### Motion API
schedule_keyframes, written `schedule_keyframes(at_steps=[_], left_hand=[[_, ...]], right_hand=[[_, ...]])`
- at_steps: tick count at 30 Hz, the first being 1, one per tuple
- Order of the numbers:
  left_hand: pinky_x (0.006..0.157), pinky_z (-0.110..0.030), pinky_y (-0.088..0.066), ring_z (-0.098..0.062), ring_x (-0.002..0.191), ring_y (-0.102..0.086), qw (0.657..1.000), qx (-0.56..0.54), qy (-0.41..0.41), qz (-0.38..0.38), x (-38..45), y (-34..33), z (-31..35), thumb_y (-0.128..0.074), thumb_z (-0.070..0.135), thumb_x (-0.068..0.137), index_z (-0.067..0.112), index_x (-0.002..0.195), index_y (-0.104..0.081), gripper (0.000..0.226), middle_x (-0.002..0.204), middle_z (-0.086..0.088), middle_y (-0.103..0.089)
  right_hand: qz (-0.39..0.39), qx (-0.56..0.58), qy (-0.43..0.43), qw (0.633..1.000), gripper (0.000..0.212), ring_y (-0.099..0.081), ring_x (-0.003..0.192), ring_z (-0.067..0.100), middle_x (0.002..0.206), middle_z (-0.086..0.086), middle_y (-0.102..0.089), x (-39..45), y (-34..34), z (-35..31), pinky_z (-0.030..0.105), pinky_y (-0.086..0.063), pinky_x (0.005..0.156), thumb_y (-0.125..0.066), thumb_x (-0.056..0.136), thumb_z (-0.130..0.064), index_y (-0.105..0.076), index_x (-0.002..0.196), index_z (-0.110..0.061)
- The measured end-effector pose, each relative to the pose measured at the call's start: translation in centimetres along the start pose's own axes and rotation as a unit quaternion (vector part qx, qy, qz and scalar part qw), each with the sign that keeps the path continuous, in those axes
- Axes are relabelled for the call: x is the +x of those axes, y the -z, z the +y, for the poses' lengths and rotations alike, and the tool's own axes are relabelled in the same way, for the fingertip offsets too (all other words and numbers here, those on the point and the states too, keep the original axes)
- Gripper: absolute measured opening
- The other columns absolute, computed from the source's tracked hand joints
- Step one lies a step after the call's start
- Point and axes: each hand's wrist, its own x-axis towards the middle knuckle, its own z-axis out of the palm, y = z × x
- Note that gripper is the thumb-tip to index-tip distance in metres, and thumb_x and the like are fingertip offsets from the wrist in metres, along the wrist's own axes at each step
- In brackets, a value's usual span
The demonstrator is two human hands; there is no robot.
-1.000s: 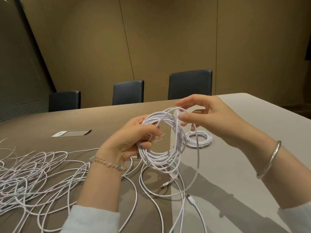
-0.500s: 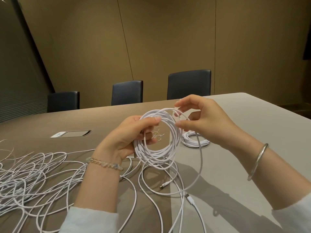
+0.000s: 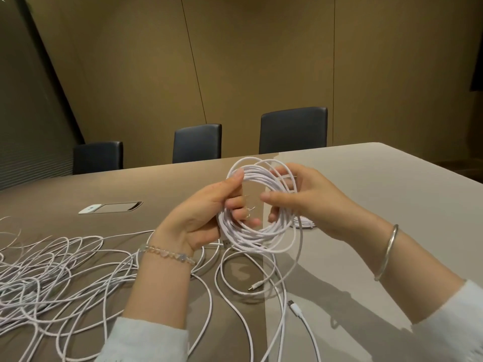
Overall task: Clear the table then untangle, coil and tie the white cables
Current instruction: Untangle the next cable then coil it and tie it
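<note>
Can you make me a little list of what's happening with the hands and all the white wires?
left hand: grips the left side of the cable coil
right hand: holds the coil's right side
coil: lifted above the table
tangled cables: spread on the table, left
finished coil: lies behind the right hand
loose plugs: near edge
chairs: three, far side

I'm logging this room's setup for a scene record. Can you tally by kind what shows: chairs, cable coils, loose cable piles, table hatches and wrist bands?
Chairs: 3
Cable coils: 2, one held, one on the table
Loose cable piles: 1
Table hatches: 1
Wrist bands: 2
Total: 9
</note>
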Motion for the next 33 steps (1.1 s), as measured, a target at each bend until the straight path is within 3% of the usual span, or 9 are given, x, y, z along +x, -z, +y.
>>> schedule_keyframes(at_steps=[2, 5, 10, 13, 16, 19, 26, 30, 33], left_hand=[[0.056, -0.027, -0.052, -0.006, 0.037, -0.038, 0.997, -0.064, 0.021, -0.04, 0.0, -0.1, 0.0, -0.06, 0.038, 0.092, 0.016, 0.06, -0.051, 0.039, 0.043, 0.007, -0.037], [0.044, -0.021, -0.039, -0.005, 0.033, -0.032, 0.991, -0.108, 0.032, -0.073, 0.1, -0.2, 0.3, -0.062, 0.041, 0.089, 0.012, 0.068, -0.05, 0.038, 0.04, 0.007, -0.034], [0.033, -0.018, -0.027, -0.005, 0.03, -0.023, 0.998, -0.053, 0.034, 0.015, 0.1, 0.1, 0.4, -0.057, 0.055, 0.088, 0.015, 0.061, -0.049, 0.049, 0.04, 0.01, -0.024], [0.032, -0.017, -0.028, -0.003, 0.03, -0.022, 1.0, -0.006, 0.022, 0.022, -0.2, 0.0, 0.5, -0.063, 0.047, 0.084, 0.017, 0.059, -0.047, 0.042, 0.041, 0.01, -0.024], [0.031, -0.016, -0.028, -0.003, 0.029, -0.021, 0.999, -0.029, 0.006, 0.017, -0.3, -0.3, 0.7, -0.064, 0.04, 0.082, 0.02, 0.054, -0.041, 0.041, 0.039, 0.01, -0.022], [0.032, -0.015, -0.027, -0.003, 0.029, -0.022, 0.994, -0.098, -0.034, 0.026, -0.5, 0.1, 0.9, -0.061, 0.038, 0.086, 0.02, 0.054, -0.035, 0.045, 0.038, 0.01, -0.022], [0.033, -0.015, -0.026, -0.006, 0.028, -0.024, 0.979, -0.165, -0.086, 0.085, -0.7, 1.1, 1.5, -0.062, 0.04, 0.086, 0.019, 0.048, -0.039, 0.049, 0.037, 0.009, -0.025], [0.035, -0.014, -0.025, -0.007, 0.029, -0.018, 0.974, -0.221, -0.049, 0.019, -0.7, 1.3, 1.4, -0.055, 0.042, 0.092, 0.018, 0.049, -0.038, 0.052, 0.035, 0.009, -0.026], [0.037, -0.014, -0.025, -0.006, 0.033, -0.014, 0.966, -0.255, -0.02, -0.029, -0.8, 1.1, 1.3, -0.051, 0.042, 0.094, 0.019, 0.052, -0.036, 0.05, 0.038, 0.01, -0.019]], right_hand=[[-0.019, 0.051, 0.002, 0.999, 0.02, -0.071, 0.065, 0.025, 0.074, 0.006, -0.07, -0.1, 0.9, -0.2, 0.027, -0.057, 0.06, -0.071, 0.084, -0.016, -0.066, 0.103, -0.015], [-0.003, 0.059, 0.015, 0.998, 0.02, -0.072, 0.067, 0.027, 0.079, 0.006, -0.073, -0.2, 1.1, -0.1, 0.026, -0.057, 0.059, -0.068, 0.086, -0.016, -0.068, 0.106, -0.016], [0.003, 0.006, 0.029, 1.0, 0.045, -0.072, 0.087, 0.017, 0.095, -0.005, -0.073, 0.2, 0.1, 0.4, 0.025, -0.057, 0.071, -0.075, 0.078, -0.026, -0.061, 0.12, -0.027], [0.012, 0.061, 0.025, 0.998, 0.054, -0.072, 0.095, 0.018, 0.107, -0.005, -0.073, 0.3, 0.3, 0.2, 0.031, -0.059, 0.078, -0.072, 0.076, -0.032, -0.06, 0.128, -0.026], [0.063, 0.043, 0.073, 0.994, 0.021, -0.073, 0.082, 0.019, 0.093, -0.002, -0.076, 0.1, 0.4, 0.1, 0.024, -0.058, 0.065, -0.071, 0.084, -0.021, -0.074, 0.105, -0.021], [0.122, 0.05, 0.062, 0.989, 0.012, -0.073, 0.074, 0.02, 0.08, 0.003, -0.075, 0.2, 1.0, 0.5, 0.027, -0.059, 0.064, -0.072, 0.082, -0.022, -0.073, 0.088, -0.011], [0.016, 0.045, 0.0, 0.999, 0.043, -0.073, 0.085, 0.018, 0.095, -0.003, -0.074, 0.5, 0.0, 0.4, 0.026, -0.058, 0.066, -0.071, 0.076, -0.04, -0.065, 0.115, -0.023], [0.045, 0.035, 0.013, 0.998, 0.042, -0.073, 0.08, 0.019, 0.095, -0.004, -0.069, 0.4, -0.4, 0.6, 0.026, -0.058, 0.06, -0.076, 0.078, -0.028, -0.062, 0.118, -0.029], [0.039, 0.049, 0.013, 0.998, 0.036, -0.073, 0.074, 0.023, 0.089, 0.001, -0.072, 0.4, -0.5, 0.6, 0.026, -0.056, 0.055, -0.072, 0.083, -0.026, -0.062, 0.118, -0.023]])
